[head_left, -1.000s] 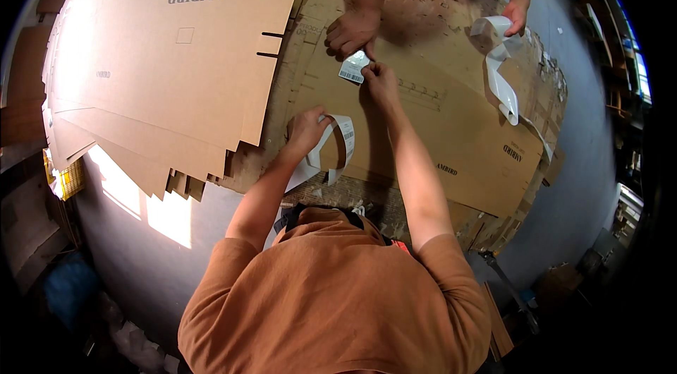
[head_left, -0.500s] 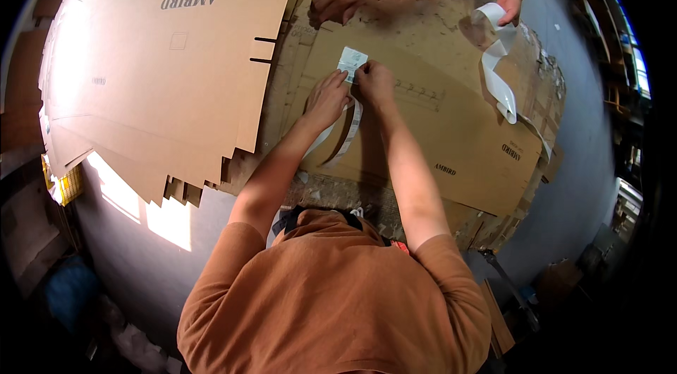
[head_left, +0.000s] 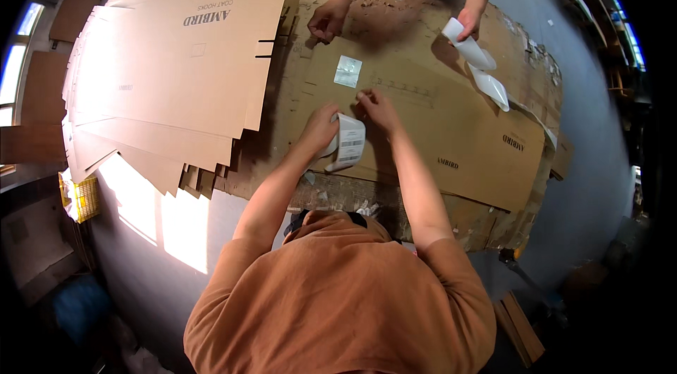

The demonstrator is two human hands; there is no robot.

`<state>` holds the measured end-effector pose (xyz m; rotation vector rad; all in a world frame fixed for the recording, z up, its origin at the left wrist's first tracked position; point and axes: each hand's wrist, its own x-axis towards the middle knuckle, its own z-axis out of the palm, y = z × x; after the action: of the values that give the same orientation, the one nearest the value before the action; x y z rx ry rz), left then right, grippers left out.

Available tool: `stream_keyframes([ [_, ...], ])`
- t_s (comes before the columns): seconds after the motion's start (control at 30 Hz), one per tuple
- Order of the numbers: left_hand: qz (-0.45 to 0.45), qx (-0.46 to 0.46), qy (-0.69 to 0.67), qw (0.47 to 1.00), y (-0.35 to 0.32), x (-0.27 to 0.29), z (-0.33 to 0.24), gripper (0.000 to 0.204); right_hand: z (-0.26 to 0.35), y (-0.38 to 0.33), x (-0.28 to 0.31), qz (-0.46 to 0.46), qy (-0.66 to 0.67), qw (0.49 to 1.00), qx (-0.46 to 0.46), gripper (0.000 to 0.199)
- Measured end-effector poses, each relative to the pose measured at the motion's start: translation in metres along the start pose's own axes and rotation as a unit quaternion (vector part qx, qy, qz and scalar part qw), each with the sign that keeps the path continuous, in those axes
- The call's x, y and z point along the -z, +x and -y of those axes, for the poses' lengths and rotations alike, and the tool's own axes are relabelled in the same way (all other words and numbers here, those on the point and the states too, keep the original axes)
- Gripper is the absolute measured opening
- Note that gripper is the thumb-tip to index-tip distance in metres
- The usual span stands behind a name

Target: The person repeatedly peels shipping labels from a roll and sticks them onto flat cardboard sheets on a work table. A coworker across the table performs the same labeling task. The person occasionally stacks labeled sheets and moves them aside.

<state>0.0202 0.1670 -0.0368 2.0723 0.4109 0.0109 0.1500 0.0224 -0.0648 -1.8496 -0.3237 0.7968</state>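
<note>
Barcode label strip (head_left: 351, 140) in left hand (head_left: 321, 128), over the flattened printed carton (head_left: 405, 135)
Risk: the loose end could snag or crease on the carton if the left grip slackens; strip is white, curled into an open loop, dark barcode blocks facing up. Left fingers clamped on its upper part; right hand (head_left: 379, 111) just beside, fingertips bunched, can't tell if they pinch anything. Beyond: single pale label (head_left: 348, 71) flat on the carton; co-worker's hand (head_left: 470, 24) grips a twisted white ribbon (head_left: 488, 85)
</note>
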Motion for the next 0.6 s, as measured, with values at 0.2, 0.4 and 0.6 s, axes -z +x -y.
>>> stream_keyframes([
  [0.2, -0.021, 0.016, -0.104, 0.994, -0.058, 0.006, -0.064, 0.024, 0.030, -0.141, 0.006, 0.096, 0.239, 0.965, 0.043, 0.035],
  [0.4, -0.112, -0.140, -0.043, 0.983, -0.098, -0.011, -0.126, 0.027, 0.046, -0.208, 0.033, 0.030, 0.252, 0.965, 0.069, 0.030],
  [0.6, 0.016, -0.236, -0.078, 0.968, -0.131, -0.025, -0.147, 0.024, 0.047, -0.256, 0.056, 0.006, 0.219, 0.970, 0.105, 0.028],
])
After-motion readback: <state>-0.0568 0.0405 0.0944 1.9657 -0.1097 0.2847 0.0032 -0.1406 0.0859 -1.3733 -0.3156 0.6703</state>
